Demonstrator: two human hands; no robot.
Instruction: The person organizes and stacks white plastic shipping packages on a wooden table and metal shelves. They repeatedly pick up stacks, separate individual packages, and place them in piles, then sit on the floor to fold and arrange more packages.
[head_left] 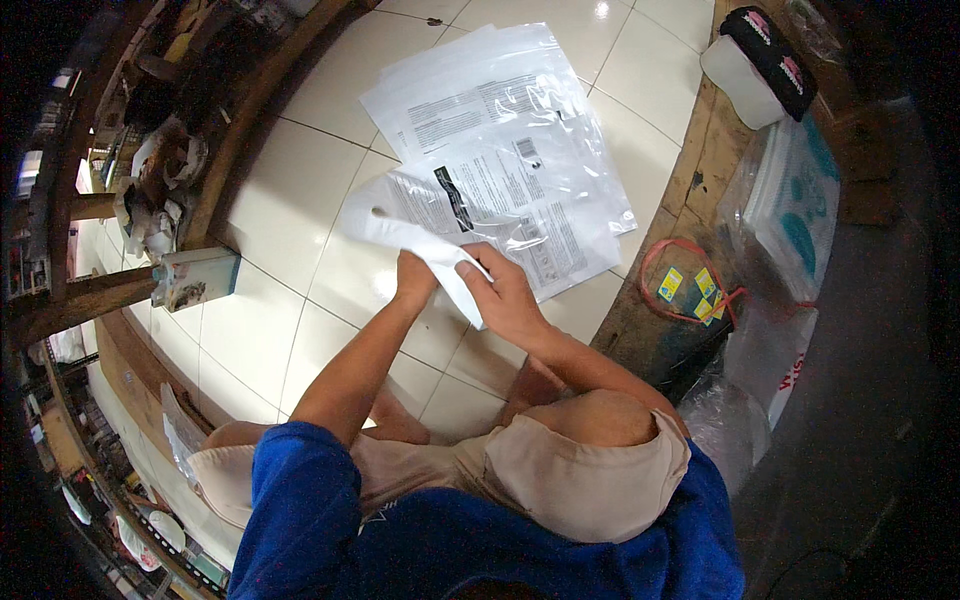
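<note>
So the person was sitting on the white tiled floor [300, 200] with a white plastic bag [420, 235] pulled in front of their knees. Left hand [413, 277] was pinched onto the bag's lower edge and right hand [505, 290] was gripping the folded part right beside it, both clamped on the same bag. That bag had a small round hole near its left end and lay touching the pile just behind it.

The pile [500, 120] was clear zip bags with printed paper sheets inside, white with blocks of black text and a barcode patch. I counted at least two overlapping, maybe three, hard to say.

Off to the right, on a wooden board [690, 180], sat a black-and-white cap [760, 60], one of them. Below it was a dark bag with a red cord [690, 285] and three or so small yellow stickers [700, 290]. Further right, a clear package with teal shapes [795, 210] on white.

On the left, a small metal box [195, 275] sat on a wooden beam.
</note>
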